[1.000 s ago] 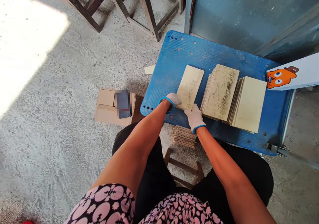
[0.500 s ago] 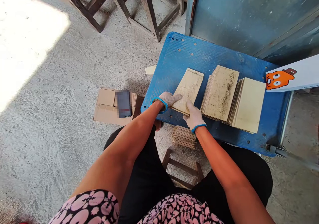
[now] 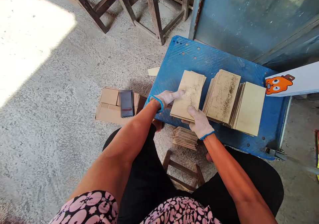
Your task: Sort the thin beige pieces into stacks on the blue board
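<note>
Both my hands wear white gloves with blue cuffs. My left hand [image 3: 165, 98] grips the left edge of a small stack of thin pale wooden boards [image 3: 189, 93], thumb on top. My right hand [image 3: 199, 121] holds the same stack at its near end. The stack is lifted and tilted over the left part of a blue plastic platform [image 3: 179, 56]. Two larger fanned piles of like boards, one dusty [image 3: 223, 96] and one clean [image 3: 250, 108], lie on the platform to the right.
A further bundle of boards [image 3: 184, 137] rests below the platform near my knees. A flattened cardboard box [image 3: 109, 105] with a phone [image 3: 126, 103] on it lies on the concrete floor at left. Wooden stool legs [image 3: 152, 11] stand behind; a blue metal panel [image 3: 249, 18] rises at back right.
The small stack lay flat on the platform a second ago; both hands have gripped it and lifted its near end, drawing it slightly toward me.
</note>
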Demonstrator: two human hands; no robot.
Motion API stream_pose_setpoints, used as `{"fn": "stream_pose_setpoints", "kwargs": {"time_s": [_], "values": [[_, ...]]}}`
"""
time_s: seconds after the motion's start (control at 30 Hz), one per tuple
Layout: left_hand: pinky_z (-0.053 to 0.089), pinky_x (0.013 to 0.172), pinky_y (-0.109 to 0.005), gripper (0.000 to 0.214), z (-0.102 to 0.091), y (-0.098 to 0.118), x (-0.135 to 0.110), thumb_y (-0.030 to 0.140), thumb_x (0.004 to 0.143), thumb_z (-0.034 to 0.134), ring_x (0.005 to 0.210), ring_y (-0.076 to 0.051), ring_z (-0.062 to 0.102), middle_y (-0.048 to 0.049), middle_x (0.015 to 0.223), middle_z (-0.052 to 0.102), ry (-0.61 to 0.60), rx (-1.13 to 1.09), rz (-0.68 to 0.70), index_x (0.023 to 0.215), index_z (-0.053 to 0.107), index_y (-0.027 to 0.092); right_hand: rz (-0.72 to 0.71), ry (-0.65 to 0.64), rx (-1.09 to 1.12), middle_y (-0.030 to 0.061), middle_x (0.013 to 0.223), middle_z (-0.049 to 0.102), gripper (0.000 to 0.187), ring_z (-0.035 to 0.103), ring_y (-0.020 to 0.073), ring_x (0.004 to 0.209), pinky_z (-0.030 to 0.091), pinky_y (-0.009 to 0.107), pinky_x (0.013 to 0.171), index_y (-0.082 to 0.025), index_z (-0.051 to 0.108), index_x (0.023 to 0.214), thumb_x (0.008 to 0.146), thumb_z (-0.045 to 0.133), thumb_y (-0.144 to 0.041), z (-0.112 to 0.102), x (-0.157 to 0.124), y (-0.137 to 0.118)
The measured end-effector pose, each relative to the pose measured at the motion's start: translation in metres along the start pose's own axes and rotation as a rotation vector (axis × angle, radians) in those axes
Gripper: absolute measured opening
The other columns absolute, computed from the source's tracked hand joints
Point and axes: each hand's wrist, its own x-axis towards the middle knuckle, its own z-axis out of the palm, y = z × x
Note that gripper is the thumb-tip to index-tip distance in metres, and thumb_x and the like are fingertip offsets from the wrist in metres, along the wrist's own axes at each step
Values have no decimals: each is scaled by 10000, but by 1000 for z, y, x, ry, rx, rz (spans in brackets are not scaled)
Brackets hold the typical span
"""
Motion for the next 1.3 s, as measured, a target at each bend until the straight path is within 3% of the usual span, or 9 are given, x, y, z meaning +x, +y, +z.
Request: {"fn": "stream_pose_setpoints", "kwargs": {"time_s": [0.13,0.27,0.37,0.53,0.73,0.87,0.97,1.07,1.3], "values": [[562,790,-355,606,5,13,-5,592,965,374,902,-208,708,-142,1002,757,10,-122,196,1254,624,121,-65,-25,40,68,1106,712,434,618,287,1156,580,414,909,-210,703,1097,715,753,-410,-5,-25,-15],[586,817,-364,496,17,24,-22,490,868,592,929,-235,720,-127,1055,755,-57,-278,209,1218,664,146,-110,-103,215,59,1097,725,509,669,267,1053,556,429,948,-211,684,1143,713,767,-471,-3,-50,-14],[594,811,-355,507,31,21,-41,394,756,717,903,-228,722,-119,1093,749,-40,-430,264,1191,676,138,-107,-133,143,67,1098,729,503,675,275,1030,547,435,943,-211,697,1100,710,760,-523,-17,-60,-11],[590,726,-340,492,47,13,-84,357,658,798,842,-217,708,-114,1041,754,-30,-363,345,1077,719,112,-289,120,-119,103,1242,662,663,606,283,1180,484,482,1036,-217,590,1281,712,758,-513,-65,-73,-35],[559,707,-295,437,74,-7,-122,372,628,818,831,-201,687,-51,931,757,-240,-168,503,992,756,138,-519,325,-556,90,1386,568,858,535,334,1280,443,541,1077,-280,519,1398,637,868,-470,-107,-132,-102],[516,672,-237,384,95,-28,-130,421,691,780,800,-184,676,-6,840,742,-306,117,631,969,758,156,-388,181,-888,66,1248,672,770,645,339,1114,521,522,969,-335,599,1338,633,867,-487,-107,-166,-118],[493,710,-208,390,104,-38,-132,406,720,768,845,-173,685,5,913,754,-381,363,693,1054,751,206,-232,-18,-1054,20,1140,728,681,702,304,975,577,440,825,-378,655,1263,626,853,-512,-103,-176,-106],[474,769,-205,438,107,-42,-130,394,748,748,918,-173,687,-6,1048,750,-466,558,709,1154,721,231,-77,-195,-1081,-18,1100,745,513,718,245,922,572,349,765,-374,675,1228,750,745,-544,-98,-189,-86],[484,867,-283,593,99,-29,-108,319,641,812,1015,-244,677,-14,1088,749,-779,985,632,1221,688,302,44,-105,-1191,6,955,762,497,712,216,816,514,280,662,-320,698,1207,819,627,-622,-77,-217,-46]]}}
